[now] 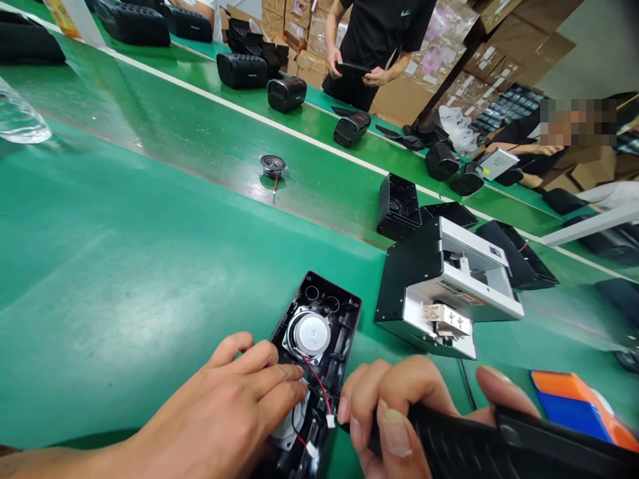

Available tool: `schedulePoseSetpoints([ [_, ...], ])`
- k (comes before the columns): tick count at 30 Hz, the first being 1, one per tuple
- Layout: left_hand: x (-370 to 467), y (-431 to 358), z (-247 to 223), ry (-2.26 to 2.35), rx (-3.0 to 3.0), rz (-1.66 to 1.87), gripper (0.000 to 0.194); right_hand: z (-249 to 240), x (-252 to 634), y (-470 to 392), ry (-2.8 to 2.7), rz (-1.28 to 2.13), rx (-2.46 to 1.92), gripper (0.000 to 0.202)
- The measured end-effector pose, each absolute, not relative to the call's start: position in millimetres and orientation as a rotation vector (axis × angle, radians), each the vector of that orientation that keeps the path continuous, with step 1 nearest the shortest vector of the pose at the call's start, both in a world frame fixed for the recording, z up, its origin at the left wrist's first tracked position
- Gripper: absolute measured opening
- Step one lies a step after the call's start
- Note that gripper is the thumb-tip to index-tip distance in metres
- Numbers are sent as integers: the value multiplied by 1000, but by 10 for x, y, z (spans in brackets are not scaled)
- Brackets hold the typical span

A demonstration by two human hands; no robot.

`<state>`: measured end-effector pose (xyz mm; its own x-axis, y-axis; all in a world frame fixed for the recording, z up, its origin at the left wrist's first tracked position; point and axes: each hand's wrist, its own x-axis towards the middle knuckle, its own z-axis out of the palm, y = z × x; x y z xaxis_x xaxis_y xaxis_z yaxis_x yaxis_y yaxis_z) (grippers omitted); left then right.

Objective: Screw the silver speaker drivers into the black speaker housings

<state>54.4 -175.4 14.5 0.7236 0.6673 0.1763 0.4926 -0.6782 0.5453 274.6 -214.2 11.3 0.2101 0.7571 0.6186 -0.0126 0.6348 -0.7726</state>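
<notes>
An open black speaker housing [333, 313] lies on the green table in front of me, with a round silver driver [310, 332] mounted inside and red and black wires [319, 392] ending in white plugs. My left hand [234, 406] rests on the housing's left side, fingers over its lower part, where a second driver is partly hidden. My right hand [399, 412] grips a black tool [479, 449] with a ribbed handle, just right of the housing.
A black and silver screw feeder machine [444, 289] stands to the right. A loose driver [272, 165] and several black housings [398, 205] lie on the belt [190, 140]. A person in black [374, 46] stands across, another sits at right. An orange and blue object [574, 402] lies nearby.
</notes>
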Motion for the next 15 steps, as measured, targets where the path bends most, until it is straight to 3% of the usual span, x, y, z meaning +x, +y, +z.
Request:
schedulePoseSetpoints([
  [2,546,-1751,152,884,2463,515,39,127,2689,-2128,-1214,625,-653,65],
  [8,556,-1756,184,866,2487,511,55,193,2616,-2094,-1203,648,-798,54],
  [15,602,-1763,150,868,2418,440,29,223,2588,-1988,-1264,654,-804,43],
])
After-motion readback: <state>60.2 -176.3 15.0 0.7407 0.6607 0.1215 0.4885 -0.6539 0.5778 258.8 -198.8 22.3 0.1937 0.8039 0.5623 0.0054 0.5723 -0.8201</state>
